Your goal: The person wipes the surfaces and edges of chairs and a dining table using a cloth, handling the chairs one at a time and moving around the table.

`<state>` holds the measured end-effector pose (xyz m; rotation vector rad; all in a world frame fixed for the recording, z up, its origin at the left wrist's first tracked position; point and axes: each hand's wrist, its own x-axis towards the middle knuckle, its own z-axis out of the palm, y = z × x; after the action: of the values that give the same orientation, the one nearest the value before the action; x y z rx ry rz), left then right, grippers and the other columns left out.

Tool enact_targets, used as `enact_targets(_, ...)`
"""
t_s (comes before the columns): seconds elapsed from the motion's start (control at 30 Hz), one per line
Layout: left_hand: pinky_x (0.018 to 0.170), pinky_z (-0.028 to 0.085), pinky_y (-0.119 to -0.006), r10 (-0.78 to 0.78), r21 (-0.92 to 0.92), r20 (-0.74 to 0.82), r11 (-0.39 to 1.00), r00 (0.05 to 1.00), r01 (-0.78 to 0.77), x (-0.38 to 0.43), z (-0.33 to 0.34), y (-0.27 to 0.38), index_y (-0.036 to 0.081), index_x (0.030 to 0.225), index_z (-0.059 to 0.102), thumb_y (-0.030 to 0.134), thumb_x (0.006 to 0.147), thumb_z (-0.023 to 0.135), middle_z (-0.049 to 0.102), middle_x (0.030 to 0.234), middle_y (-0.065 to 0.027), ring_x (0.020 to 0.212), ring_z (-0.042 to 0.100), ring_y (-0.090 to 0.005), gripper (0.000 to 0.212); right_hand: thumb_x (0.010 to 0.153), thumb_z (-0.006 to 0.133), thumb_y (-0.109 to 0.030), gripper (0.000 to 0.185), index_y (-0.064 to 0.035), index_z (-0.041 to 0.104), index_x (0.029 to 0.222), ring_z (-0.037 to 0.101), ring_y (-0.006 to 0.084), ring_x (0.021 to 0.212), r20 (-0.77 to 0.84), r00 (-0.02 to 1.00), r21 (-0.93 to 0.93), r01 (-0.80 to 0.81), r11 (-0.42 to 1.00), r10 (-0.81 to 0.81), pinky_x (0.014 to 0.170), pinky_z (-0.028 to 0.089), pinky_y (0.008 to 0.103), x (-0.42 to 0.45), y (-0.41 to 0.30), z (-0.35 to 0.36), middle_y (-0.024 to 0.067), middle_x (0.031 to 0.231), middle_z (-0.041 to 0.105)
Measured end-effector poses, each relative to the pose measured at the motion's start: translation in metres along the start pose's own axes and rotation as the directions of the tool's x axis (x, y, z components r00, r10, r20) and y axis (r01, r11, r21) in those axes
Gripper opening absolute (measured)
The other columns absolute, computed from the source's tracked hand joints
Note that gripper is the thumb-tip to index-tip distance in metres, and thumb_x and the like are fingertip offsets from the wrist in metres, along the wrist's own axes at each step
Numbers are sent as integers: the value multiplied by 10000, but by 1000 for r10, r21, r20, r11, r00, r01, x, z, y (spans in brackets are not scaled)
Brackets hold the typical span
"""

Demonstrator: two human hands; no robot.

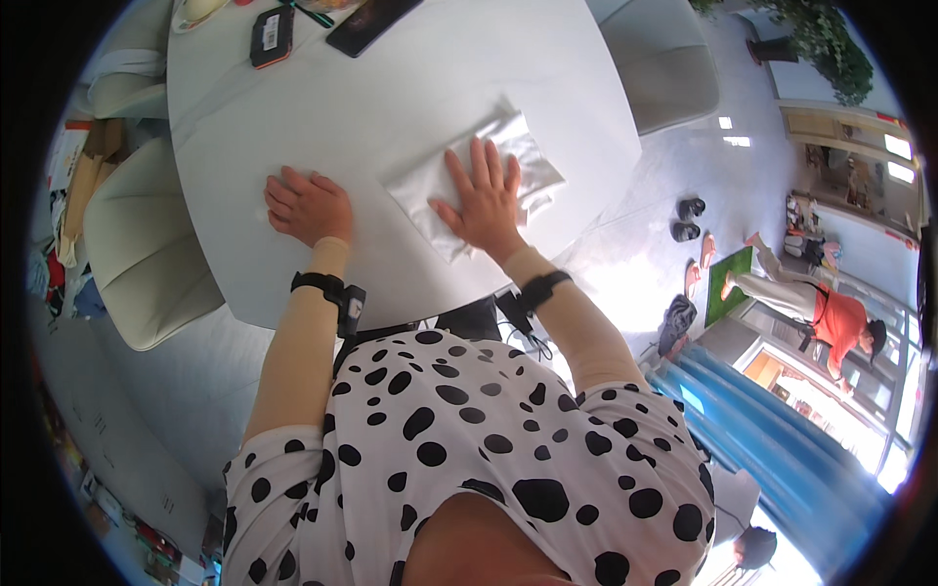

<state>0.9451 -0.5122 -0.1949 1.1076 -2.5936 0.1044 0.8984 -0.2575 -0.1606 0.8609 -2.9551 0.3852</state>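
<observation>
My right hand (484,201) lies flat with spread fingers on a folded, shiny silver-white cloth (535,161). The cloth rests slightly rumpled on a white marble-patterned table (410,88), its near corner by the table's front edge. To the left, my left hand (309,205) rests palm down directly on the tabletop, fingers loosely curled and apart from the cloth. I see nothing held in it, though its palm is hidden. Beige sleeves cover both forearms, and each wrist carries a black strap.
A dark smartphone (372,23) and a black device with an orange edge (272,36) lie at the table's far side. Pale chairs (146,242) stand around it. Shoes (687,220) sit on the floor to the right, where a person in an orange top (839,319) stands near a doorway.
</observation>
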Motion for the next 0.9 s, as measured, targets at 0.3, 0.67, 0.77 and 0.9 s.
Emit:
enact_targets(0.3,1108,307,-567,-19,-29,24,999,1000,20,0,8,-1,92,1407,379,317,977,552,361,1508,-192,1410,338,-387,515,889,624,-607,844,-229,357,1595,168,397,1549,53,970,-116,-230,966,237,1224,79,617,-104,50,-27,195,1662,240)
enact_targets(0.67,1173,240,-569,-79,-65,126,994,989,88,0,7,2,80,1453,427,563,979,523,301,1601,-200,1496,254,-375,683,953,507,-636,765,-235,366,1589,194,407,1541,-87,855,-183,-518,836,511,1216,101,612,-29,194,-28,215,1652,263)
enact_targets(0.77,1188,211,-580,-121,-101,214,984,969,145,7,18,4,81,1480,382,566,976,520,272,1616,-198,1521,203,-379,713,955,495,-642,768,-224,369,1587,184,414,1543,-112,846,-200,-533,822,521,1211,101,624,0,226,-24,224,1650,260)
enact_targets(0.9,1190,196,-599,-365,-19,282,922,887,386,16,34,21,83,1483,323,522,976,506,258,1615,-194,1528,181,-385,695,950,489,-651,794,-213,347,1597,164,424,1547,-60,883,-176,-468,866,465,1211,75,646,50,246,-23,240,1657,233)
